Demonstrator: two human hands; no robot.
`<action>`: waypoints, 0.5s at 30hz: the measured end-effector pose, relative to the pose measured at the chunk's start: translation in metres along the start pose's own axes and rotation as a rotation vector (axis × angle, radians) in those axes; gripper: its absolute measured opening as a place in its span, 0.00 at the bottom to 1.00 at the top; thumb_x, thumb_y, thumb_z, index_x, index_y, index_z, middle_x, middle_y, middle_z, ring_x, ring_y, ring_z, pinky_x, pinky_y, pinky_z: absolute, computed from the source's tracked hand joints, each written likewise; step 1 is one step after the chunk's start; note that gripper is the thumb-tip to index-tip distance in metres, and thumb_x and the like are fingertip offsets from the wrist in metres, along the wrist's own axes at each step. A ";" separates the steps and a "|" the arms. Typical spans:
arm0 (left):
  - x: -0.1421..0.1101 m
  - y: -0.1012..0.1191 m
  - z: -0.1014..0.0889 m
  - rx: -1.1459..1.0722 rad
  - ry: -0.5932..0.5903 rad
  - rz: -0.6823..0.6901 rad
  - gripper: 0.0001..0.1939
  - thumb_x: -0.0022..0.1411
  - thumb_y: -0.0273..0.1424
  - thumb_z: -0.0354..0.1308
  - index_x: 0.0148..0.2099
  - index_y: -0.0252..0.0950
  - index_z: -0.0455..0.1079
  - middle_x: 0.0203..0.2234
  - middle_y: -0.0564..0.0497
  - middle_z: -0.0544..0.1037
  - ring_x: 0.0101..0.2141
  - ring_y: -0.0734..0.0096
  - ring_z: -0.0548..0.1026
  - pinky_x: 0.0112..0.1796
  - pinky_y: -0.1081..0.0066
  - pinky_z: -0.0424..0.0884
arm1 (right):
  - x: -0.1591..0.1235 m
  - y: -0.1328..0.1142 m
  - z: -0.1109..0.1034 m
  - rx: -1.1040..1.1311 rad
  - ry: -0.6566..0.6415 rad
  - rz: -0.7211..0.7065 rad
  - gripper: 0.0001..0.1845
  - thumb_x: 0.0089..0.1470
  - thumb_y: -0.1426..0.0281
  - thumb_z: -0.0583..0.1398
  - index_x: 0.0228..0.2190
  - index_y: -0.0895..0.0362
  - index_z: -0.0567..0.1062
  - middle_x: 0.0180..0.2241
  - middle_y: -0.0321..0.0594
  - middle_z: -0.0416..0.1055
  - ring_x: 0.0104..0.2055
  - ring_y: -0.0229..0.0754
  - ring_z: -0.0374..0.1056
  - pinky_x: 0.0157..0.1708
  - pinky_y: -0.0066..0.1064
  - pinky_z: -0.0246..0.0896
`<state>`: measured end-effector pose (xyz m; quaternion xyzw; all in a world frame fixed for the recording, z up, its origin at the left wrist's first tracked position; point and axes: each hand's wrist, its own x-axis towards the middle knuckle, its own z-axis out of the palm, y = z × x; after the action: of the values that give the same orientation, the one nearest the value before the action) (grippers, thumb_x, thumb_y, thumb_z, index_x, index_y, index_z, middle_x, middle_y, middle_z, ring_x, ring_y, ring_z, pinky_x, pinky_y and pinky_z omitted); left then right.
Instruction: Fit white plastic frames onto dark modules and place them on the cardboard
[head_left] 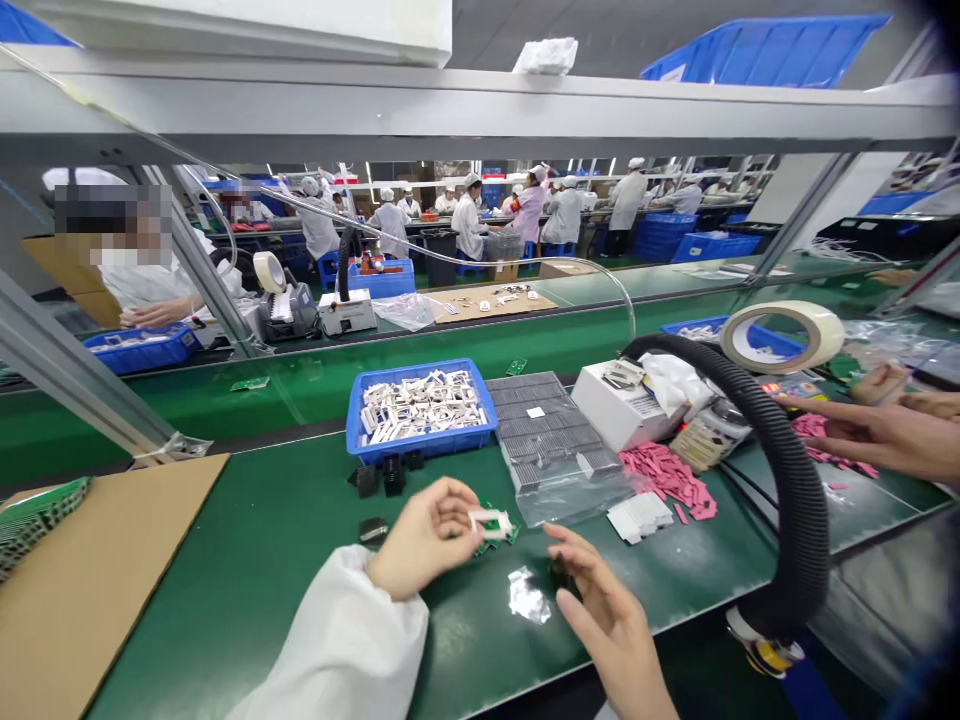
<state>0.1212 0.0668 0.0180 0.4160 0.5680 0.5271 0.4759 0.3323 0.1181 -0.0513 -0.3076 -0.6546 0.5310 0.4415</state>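
My left hand pinches a small white plastic frame between thumb and fingers. Green circuit boards lie on the bench just behind that frame. My right hand is curled to the right, with a small black piece between its thumb and fingers, partly hidden. A shiny silver film lies flat on the bench between my hands. Beyond them stands a blue tray heaped with white plastic frames. Several black parts sit in front of the tray.
Grey strips in a plastic-wrapped block, pink pieces and white cards lie at the right. A black hose arches there beside a tape roll. A co-worker's hand reaches in at right. Cardboard lies left.
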 end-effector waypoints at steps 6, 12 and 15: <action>-0.008 -0.025 0.012 -0.245 -0.108 -0.013 0.16 0.48 0.27 0.66 0.39 0.35 0.66 0.34 0.46 0.79 0.37 0.66 0.76 0.43 0.64 0.69 | -0.006 -0.033 0.010 -0.143 -0.251 -0.073 0.14 0.50 0.72 0.62 0.41 0.51 0.73 0.48 0.47 0.70 0.53 0.52 0.63 0.51 0.41 0.62; -0.012 -0.030 0.013 -0.579 -0.138 -0.258 0.15 0.49 0.33 0.66 0.38 0.28 0.72 0.28 0.44 0.79 0.28 0.68 0.77 0.35 0.67 0.73 | 0.001 -0.035 0.014 -0.027 -0.298 0.032 0.14 0.54 0.67 0.60 0.44 0.51 0.73 0.47 0.46 0.69 0.50 0.49 0.65 0.49 0.36 0.62; -0.014 -0.033 0.015 -0.599 -0.177 -0.295 0.15 0.50 0.33 0.65 0.38 0.27 0.74 0.26 0.44 0.79 0.26 0.70 0.77 0.33 0.69 0.74 | 0.015 -0.043 0.011 -0.106 -0.297 0.030 0.13 0.54 0.65 0.61 0.42 0.52 0.75 0.49 0.46 0.67 0.52 0.50 0.63 0.50 0.36 0.61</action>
<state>0.1397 0.0533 -0.0128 0.2152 0.3984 0.5581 0.6953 0.3192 0.1158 -0.0062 -0.2583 -0.7351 0.5421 0.3148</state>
